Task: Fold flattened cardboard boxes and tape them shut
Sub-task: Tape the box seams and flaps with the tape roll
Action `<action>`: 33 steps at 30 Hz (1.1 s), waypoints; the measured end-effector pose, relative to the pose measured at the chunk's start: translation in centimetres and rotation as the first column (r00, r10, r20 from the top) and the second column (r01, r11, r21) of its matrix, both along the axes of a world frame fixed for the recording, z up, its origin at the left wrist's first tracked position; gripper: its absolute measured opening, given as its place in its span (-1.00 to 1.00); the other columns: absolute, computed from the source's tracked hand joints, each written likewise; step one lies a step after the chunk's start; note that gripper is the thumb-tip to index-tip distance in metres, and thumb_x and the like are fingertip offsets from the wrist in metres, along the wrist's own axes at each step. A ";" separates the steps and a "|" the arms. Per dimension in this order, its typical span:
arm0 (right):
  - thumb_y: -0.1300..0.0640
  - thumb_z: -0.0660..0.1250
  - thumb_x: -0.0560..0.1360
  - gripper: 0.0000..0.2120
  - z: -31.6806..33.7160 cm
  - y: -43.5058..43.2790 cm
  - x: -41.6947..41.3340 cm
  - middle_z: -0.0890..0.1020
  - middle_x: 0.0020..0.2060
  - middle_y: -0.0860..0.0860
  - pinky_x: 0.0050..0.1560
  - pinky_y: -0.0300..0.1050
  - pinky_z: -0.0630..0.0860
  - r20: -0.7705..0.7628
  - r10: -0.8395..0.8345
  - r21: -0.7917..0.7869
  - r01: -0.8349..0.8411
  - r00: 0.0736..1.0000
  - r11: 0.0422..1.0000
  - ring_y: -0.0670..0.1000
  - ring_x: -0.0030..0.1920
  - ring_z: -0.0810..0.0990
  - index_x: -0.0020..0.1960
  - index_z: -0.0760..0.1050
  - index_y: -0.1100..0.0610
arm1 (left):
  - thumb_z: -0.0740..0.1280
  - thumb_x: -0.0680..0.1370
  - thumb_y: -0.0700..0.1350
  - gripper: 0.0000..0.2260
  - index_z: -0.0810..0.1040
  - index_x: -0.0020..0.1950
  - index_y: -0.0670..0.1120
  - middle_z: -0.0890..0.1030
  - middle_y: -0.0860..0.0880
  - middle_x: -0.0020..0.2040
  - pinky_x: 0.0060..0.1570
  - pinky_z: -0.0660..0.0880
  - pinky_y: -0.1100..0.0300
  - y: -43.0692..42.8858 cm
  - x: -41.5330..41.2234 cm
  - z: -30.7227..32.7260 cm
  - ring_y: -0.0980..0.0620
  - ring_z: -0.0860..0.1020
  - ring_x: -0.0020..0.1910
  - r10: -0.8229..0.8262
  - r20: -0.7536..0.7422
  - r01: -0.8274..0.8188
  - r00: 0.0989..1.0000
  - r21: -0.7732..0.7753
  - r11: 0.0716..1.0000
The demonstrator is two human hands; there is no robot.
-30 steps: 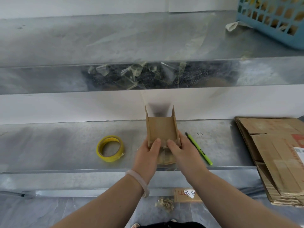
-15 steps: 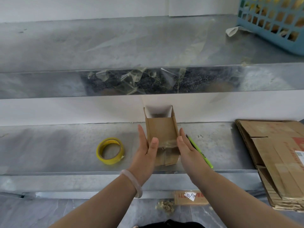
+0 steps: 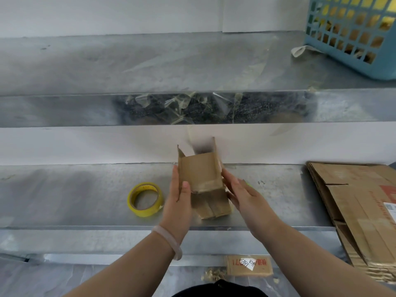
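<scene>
on the far left the lower metal shelf (image 3: 64,189) runs wide and flat, and its front edge makes a long straight line across the room. above it the upper shelf (image 3: 128,65) sticks out, and bits of clear tape (image 3: 182,106) hang on its front edge.

next comes a yellow tape roll (image 3: 145,199). it lies flat on the lower shelf, near the front edge, with a small gap between it and the left hand (image 3: 179,202).

the left hand has a pale bracelet (image 3: 169,241) on the wrist. its fingers are straight and lie along the left wall of the small box (image 3: 200,174), and its thumb presses on the front face. it does not curl round the box.

the small box is in the middle, between both hands, over the lower shelf. its open end points up toward the white wall, with two side flaps sticking up. its shut end is low, close to the shelf's front edge. i cannot tell if it sits on the shelf or is lifted a bit.

the right hand (image 3: 242,196) is flat too, fingers straight, touching the low right side of the box.

just past it a tiny bit of a green pen (image 3: 248,185) peeks out.

further right, well apart from the hands, a stack of flat cardboard (image 3: 364,211) hangs over the shelf's front edge.

up high in the right corner a blue basket (image 3: 353,35) sits on the upper shelf.
</scene>
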State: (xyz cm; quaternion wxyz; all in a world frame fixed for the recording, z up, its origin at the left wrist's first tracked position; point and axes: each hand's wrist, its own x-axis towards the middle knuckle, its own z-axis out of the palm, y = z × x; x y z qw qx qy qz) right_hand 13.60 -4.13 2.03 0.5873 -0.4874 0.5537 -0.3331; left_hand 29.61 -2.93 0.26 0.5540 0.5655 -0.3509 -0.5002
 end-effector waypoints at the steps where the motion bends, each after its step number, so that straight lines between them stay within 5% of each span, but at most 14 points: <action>1: -0.20 0.07 0.62 -0.72 0.2 0.2 -0.2 0.52 0.11 -0.41 0.14 -0.38 0.38 -0.024 0.032 -0.035 -0.033 0.999 0.999 -0.29 0.18 0.47 0.27 0.43 -0.38 | 0.08 0.68 -0.07 -0.60 0.16 0.43 0.33 0.45 0.05 0.33 0.23 0.47 -0.15 0.1 0.5 0.4 0.07 0.51 0.17 0.061 -0.130 -0.055 0.990 0.049 0.997; 3: -0.22 0.18 0.56 -0.66 0.0 0.7 -1.0 0.46 0.22 -0.37 0.12 -0.41 0.42 -0.161 0.032 -0.141 -0.056 0.986 0.988 -0.25 0.26 0.45 0.32 0.40 -0.37 | 0.09 0.68 -0.02 -0.63 0.22 0.48 0.21 0.47 -0.06 0.33 0.05 0.56 -0.15 0.4 1.4 1.0 -0.07 0.53 0.18 0.143 -0.340 -0.098 0.930 0.148 0.984; 6: -0.31 0.26 0.43 -0.48 -0.9 1.4 -1.8 0.27 0.42 -0.30 0.38 -0.19 0.27 -0.455 -0.086 -0.369 -0.099 0.886 0.924 -0.21 0.40 0.23 0.38 0.29 -0.34 | 0.09 0.68 -0.01 -0.65 0.27 0.48 0.12 0.54 -0.12 0.28 -0.18 0.61 -0.14 1.0 2.3 1.5 -0.17 0.60 0.09 0.194 -0.484 -0.082 0.853 0.243 0.967; 9: -0.30 0.29 0.41 -0.52 -0.4 1.4 -1.5 0.36 0.37 -0.26 0.42 0.00 0.36 -0.330 -0.233 -0.375 0.100 0.915 0.921 -0.15 0.37 0.31 0.31 0.37 -0.27 | 0.11 0.68 -0.06 -0.69 0.36 0.42 0.06 0.60 -0.15 0.19 -0.12 0.60 -0.21 1.7 2.4 1.3 -0.21 0.66 -0.04 0.174 -0.478 -0.020 0.861 0.310 0.951; 12: -0.20 0.29 0.50 -0.71 0.4 0.8 -1.0 0.45 0.22 -0.29 0.27 -0.07 0.46 -0.318 -0.255 -0.383 0.123 0.913 0.916 -0.14 0.24 0.42 0.21 0.42 -0.25 | 0.11 0.67 -0.05 -0.74 0.53 0.24 -0.05 0.66 -0.17 0.07 -0.04 0.60 -0.17 2.4 2.2 0.8 -0.19 0.67 -0.06 0.069 -0.313 0.058 0.947 0.376 0.925; 17: -0.25 0.21 0.55 -0.59 1.0 -1.4 -0.3 0.49 0.17 -0.17 0.14 -0.09 0.46 -0.417 -0.225 -0.253 0.125 0.881 0.959 -0.06 0.15 0.48 0.34 0.33 -0.14 | 0.09 0.63 0.16 -0.60 0.61 -0.20 0.04 0.66 0.16 -0.24 0.02 0.44 0.14 2.3 2.4 1.3 0.20 0.53 -0.09 -0.002 0.067 -0.020 0.998 0.322 0.946; 22: -0.06 0.14 0.64 -0.62 0.4 -3.6 0.6 0.43 0.28 -0.01 0.08 -0.06 0.38 -0.411 -0.139 -0.113 0.101 0.901 0.988 0.02 0.11 0.42 0.42 0.21 -0.08 | 0.20 0.57 0.18 -0.58 0.38 0.29 -0.07 0.59 -0.06 0.02 -0.20 0.40 0.20 0.4 3.3 -0.2 0.07 0.53 -0.10 -0.199 0.426 0.052 0.882 0.333 0.941; 25: -0.05 0.16 0.64 -0.43 -0.4 -3.8 0.6 0.31 0.46 0.01 0.30 -0.01 0.37 -0.458 -0.031 -0.068 0.000 0.888 0.998 0.08 0.33 0.39 0.57 -0.01 -0.14 | 0.22 0.59 0.14 -0.38 -0.02 0.55 0.09 0.46 -0.01 0.25 0.10 0.39 0.17 -0.3 4.2 -0.8 -0.01 0.48 0.17 -0.277 0.492 0.133 0.825 0.308 0.942; 27: -0.08 0.14 0.64 -0.34 -1.4 -3.5 0.6 0.24 0.52 0.01 0.41 0.02 0.29 -0.513 0.022 -0.055 -0.059 0.858 0.997 0.09 0.44 0.33 0.58 -0.19 -0.19 | 0.20 0.61 0.06 -0.32 -0.24 0.53 0.20 0.24 0.05 0.40 0.33 0.29 0.13 -0.5 4.6 -1.3 0.02 0.32 0.34 -0.334 0.610 0.236 0.718 0.238 0.942; 30: -0.12 0.12 0.64 -0.30 -2.8 -3.1 0.6 0.35 0.44 0.04 0.27 0.03 0.42 -0.532 0.025 -0.050 -0.061 0.846 0.997 0.08 0.23 0.47 0.53 -0.33 -0.28 | 0.12 0.64 0.06 -0.39 -0.23 0.51 0.28 -0.07 0.12 0.56 0.44 0.08 0.18 -0.9 4.4 -2.2 0.08 0.03 0.53 -0.366 0.712 0.348 0.599 0.180 0.920; 33: -0.20 0.15 0.61 -0.24 -3.0 -3.1 0.9 0.38 0.42 0.05 0.19 0.01 0.46 -0.526 0.031 -0.031 -0.055 0.850 0.998 0.07 0.14 0.51 0.49 -0.40 -0.32 | 0.16 0.64 0.02 -0.44 -0.07 0.54 0.23 0.07 0.08 0.53 0.41 0.13 0.24 -1.5 3.8 -3.0 0.05 0.13 0.49 -0.264 0.697 0.275 0.666 0.099 0.956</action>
